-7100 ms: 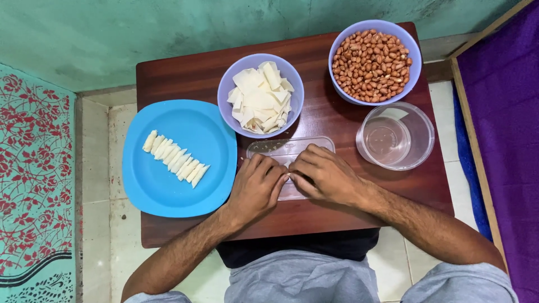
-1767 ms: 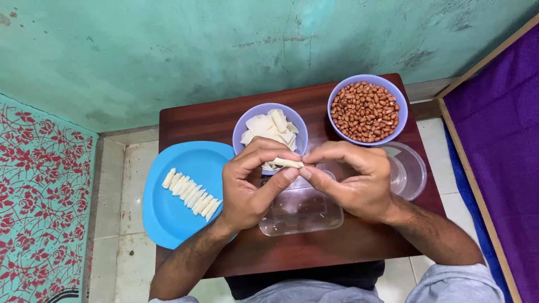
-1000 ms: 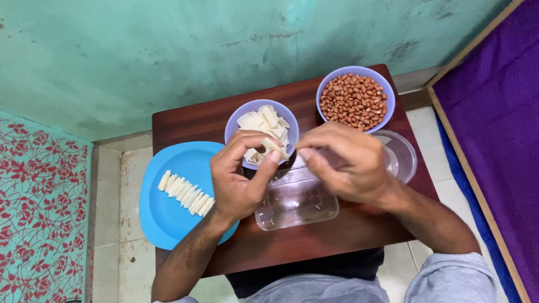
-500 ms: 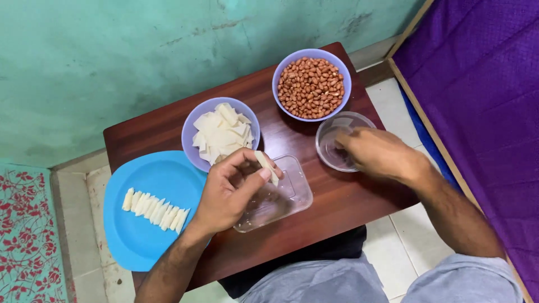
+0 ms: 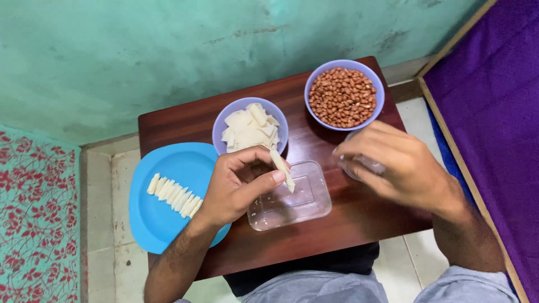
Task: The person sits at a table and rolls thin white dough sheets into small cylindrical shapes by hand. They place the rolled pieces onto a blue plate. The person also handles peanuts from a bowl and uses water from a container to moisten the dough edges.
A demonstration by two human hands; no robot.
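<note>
Head view, looking straight down on a small dark wooden table point(image 5: 337, 224) set against a green wall, with a red floral cloth point(image 5: 36, 224) at far left and a purple mat point(image 5: 494, 106) at far right. On the table's left edge a round blue plate point(image 5: 168, 224) carries a neat diagonal row of pale rolled pieces point(image 5: 174, 194). Just right of it, a lavender bowl point(image 5: 220, 130) holds a heap of white dough sheets point(image 5: 250, 126). Below that bowl sits a clear rectangular tray point(image 5: 292, 205), nothing in it. The left hand point(image 5: 236, 188) hangs over the tray's left side, thumb and fingers pinched on a pale rolled strip point(image 5: 282, 168) that slants down above the tray. Farther right, a second lavender bowl point(image 5: 379, 90) is filled with brown peanuts point(image 5: 342, 96). Beneath it the right hand point(image 5: 398, 165), fingers curled loosely downward, covers most of a clear round bowl point(image 5: 359, 165); whether it grips the bowl or only touches it cannot be told.
</note>
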